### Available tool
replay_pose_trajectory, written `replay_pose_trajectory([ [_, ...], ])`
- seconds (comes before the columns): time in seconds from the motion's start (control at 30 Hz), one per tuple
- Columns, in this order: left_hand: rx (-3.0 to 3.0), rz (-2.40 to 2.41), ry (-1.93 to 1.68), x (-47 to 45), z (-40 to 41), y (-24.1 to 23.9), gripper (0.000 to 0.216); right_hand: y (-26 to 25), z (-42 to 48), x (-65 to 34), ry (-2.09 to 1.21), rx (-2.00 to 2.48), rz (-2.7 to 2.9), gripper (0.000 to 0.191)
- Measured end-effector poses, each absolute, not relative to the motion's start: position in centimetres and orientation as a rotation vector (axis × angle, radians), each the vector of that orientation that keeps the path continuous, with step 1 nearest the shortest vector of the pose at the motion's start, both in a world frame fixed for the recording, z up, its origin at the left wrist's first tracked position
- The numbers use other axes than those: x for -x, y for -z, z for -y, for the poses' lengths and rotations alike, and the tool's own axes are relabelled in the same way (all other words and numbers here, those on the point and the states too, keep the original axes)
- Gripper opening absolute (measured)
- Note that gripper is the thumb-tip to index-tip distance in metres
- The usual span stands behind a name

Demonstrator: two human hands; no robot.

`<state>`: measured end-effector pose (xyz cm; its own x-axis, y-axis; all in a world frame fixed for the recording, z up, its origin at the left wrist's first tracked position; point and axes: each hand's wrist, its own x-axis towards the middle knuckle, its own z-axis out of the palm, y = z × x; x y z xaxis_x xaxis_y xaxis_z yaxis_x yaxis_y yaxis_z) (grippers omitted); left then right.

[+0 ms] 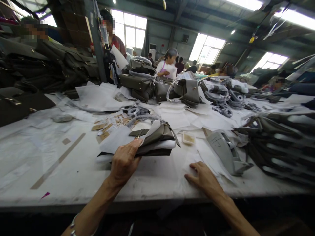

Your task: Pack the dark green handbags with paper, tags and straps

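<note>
My left hand (125, 160) is closed on the near edge of an olive-grey handbag (157, 137) that lies on its side on the white table (81, 170), with white paper tucked in and under it. My right hand (203, 177) rests palm down on a sheet of white paper (194, 160) to the right of the bag, fingers stretched out and holding nothing.
A small tray (188, 137) and a grey tool (225, 149) sit right of the bag. Paper tags (108, 126) lie behind it. Stacked olive bags (283, 144) fill the right side, dark bags (36, 65) the left. Several people work at the far end.
</note>
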<state>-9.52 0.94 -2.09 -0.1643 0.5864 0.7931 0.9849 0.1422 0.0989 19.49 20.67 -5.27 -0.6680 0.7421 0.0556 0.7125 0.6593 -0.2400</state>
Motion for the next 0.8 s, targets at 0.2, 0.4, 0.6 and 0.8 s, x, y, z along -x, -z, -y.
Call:
replay_pose_trajectory([
  [0.2,1.430,1.832,0.915,9.9,-1.0,2.0,0.044,4.8,-22.0,-18.9,-0.269,1.229,2.766,0.017],
  [0.4,1.418,1.863,0.976,10.2,-0.8,2.1,0.050,6.2,-17.7,-17.3,-0.449,0.640,2.712,0.016],
  [0.6,1.411,1.887,0.989,10.2,-0.7,1.7,0.049,6.6,-15.7,-10.2,-0.464,0.352,2.822,0.035],
  [0.8,1.364,1.927,1.006,10.2,-0.7,1.6,0.046,6.2,-19.3,-4.9,-0.245,0.865,2.685,0.023],
])
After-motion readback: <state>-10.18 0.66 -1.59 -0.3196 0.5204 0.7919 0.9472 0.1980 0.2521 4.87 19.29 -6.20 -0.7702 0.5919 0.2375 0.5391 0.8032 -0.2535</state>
